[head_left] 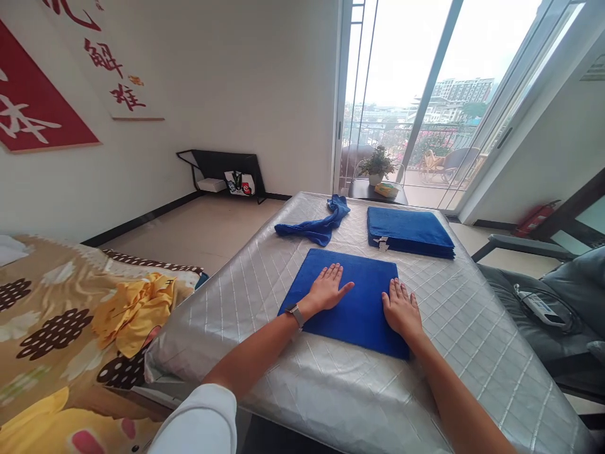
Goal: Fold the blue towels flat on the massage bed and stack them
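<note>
A blue towel (362,309) lies spread flat as a near-square on the silver quilted table cover. My left hand (328,287) presses flat on its left half, thumb out to the side. At the towel's right edge my right hand (401,306) rests with fingers stretched forward, partly over the border. Beyond it on the right sits a neat stack of folded blue towels (409,228), with white tags showing at its near left corner. A crumpled, twisted blue towel (321,224) lies behind the flat one, towards the left.
The silver cover (227,315) has loose edges at the front. Left stands a bed with a patterned blanket (57,271) and a yellow cloth (137,309). A dark chair (515,284) holding a power strip (541,308) is at the right. A potted plant (377,165) stands by the glass door.
</note>
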`<action>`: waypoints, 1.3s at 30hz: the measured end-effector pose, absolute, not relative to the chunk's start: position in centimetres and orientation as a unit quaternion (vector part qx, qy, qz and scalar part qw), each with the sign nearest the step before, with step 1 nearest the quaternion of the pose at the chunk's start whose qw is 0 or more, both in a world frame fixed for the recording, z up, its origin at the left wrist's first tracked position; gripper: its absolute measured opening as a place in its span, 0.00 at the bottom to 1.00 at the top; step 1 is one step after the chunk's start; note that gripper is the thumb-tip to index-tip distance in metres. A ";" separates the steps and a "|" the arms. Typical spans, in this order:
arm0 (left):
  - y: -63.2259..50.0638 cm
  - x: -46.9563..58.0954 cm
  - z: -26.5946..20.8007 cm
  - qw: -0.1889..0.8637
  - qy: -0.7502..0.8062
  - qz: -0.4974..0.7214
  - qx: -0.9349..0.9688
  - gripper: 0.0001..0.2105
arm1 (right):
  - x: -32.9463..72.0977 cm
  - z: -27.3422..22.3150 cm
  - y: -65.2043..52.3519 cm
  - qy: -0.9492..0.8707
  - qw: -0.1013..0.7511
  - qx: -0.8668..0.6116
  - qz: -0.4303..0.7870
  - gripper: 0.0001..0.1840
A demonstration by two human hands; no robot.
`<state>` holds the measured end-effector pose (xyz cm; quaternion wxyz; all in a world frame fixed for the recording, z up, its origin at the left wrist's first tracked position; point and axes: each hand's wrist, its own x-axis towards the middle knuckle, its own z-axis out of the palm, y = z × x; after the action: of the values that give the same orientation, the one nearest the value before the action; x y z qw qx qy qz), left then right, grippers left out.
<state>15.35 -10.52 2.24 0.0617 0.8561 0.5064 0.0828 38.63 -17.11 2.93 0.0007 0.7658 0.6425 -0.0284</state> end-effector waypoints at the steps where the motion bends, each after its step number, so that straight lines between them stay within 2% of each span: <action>1: -10.2 13.7 2.2 0.060 0.526 0.079 0.845 0.42 | 38.6 3.0 -17.1 0.642 0.001 0.766 -0.029 0.36; 6: -9.4 8.0 1.8 0.049 0.584 0.083 0.806 0.43 | 38.4 3.4 -17.2 0.641 0.015 0.767 -0.026 0.36; 14: -9.5 7.8 1.1 0.041 0.588 0.109 0.800 0.44 | 38.6 4.6 -16.0 0.633 0.052 0.770 -0.056 0.36; 23: -9.6 7.5 1.2 0.044 0.582 0.111 0.804 0.44 | 39.9 4.2 -10.3 0.644 -0.005 0.763 -0.056 0.38; 33: -9.6 7.9 1.9 0.021 0.593 0.084 0.800 0.44 | 40.5 2.3 -10.1 0.644 -0.051 0.763 -0.036 0.38; 39: -9.1 15.1 3.4 0.034 0.500 0.084 0.861 0.42 | 40.6 2.2 -9.9 0.640 -0.062 0.764 -0.046 0.38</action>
<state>15.08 -9.12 3.37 0.0342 0.8611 0.5004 0.0837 40.56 -9.92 2.22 -0.0622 0.7644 0.6401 -0.0455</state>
